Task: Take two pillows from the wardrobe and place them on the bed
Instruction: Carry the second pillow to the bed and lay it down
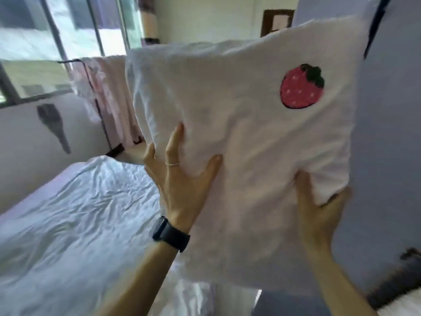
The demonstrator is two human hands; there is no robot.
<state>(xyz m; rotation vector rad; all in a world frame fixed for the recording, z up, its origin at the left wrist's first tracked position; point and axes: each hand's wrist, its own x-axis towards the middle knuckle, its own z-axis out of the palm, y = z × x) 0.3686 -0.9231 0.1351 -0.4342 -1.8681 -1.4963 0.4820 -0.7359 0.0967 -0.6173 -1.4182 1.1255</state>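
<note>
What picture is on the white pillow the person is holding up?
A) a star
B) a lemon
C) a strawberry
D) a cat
C: a red strawberry with a green top shows on the pillow, which the left hand presses and the right hand grips.

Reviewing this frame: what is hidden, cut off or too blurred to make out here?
1. Head view: fingers of the right hand, hidden behind the lower corner of the pillow.
2. Head view: any second pillow; the held one blocks the middle.
3. Head view: dark furry thing at lower right, blurred and cut by the frame edge.
4. Head view: right side of the bed, covered by the pillow and left hand.
</note>
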